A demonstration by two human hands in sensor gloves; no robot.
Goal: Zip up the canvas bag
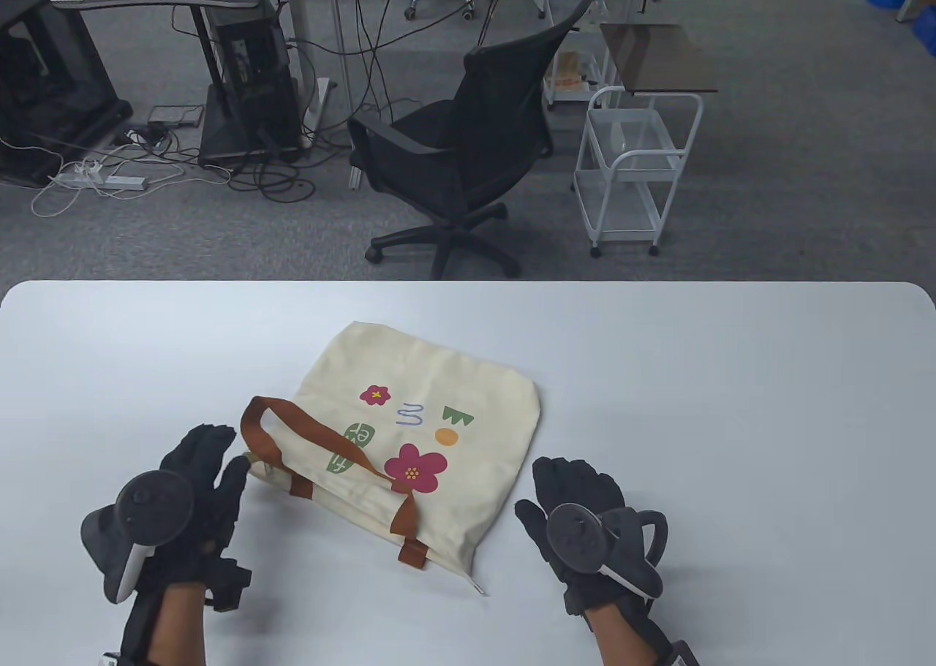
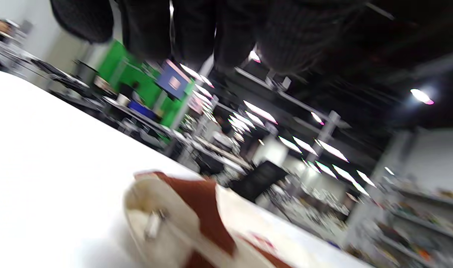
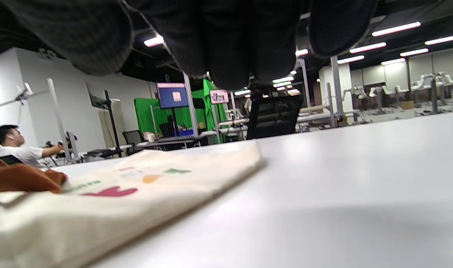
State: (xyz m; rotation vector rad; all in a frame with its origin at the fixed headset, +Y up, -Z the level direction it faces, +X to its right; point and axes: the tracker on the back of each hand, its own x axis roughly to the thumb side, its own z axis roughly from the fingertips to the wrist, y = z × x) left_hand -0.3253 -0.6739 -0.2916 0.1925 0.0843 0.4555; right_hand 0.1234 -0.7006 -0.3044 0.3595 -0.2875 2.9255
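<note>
A cream canvas bag [image 1: 428, 432] with flower prints and brown handles [image 1: 307, 432] lies flat on the white table [image 1: 731, 403], its mouth facing me. A zip tail [image 1: 477, 585] sticks out at the bag's near right corner. My left hand [image 1: 208, 476] hovers open just left of the bag's left corner, fingers close to it. In the left wrist view the bag's corner [image 2: 163, 219] shows a small metal zip pull [image 2: 152, 225], blurred. My right hand [image 1: 567, 498] is open and empty, right of the bag. The right wrist view shows the bag [image 3: 137, 186] lying flat.
A black office chair [image 1: 468, 154] and a white wire trolley [image 1: 632, 169] stand on the floor beyond the table's far edge. Bare table lies on both sides of the bag.
</note>
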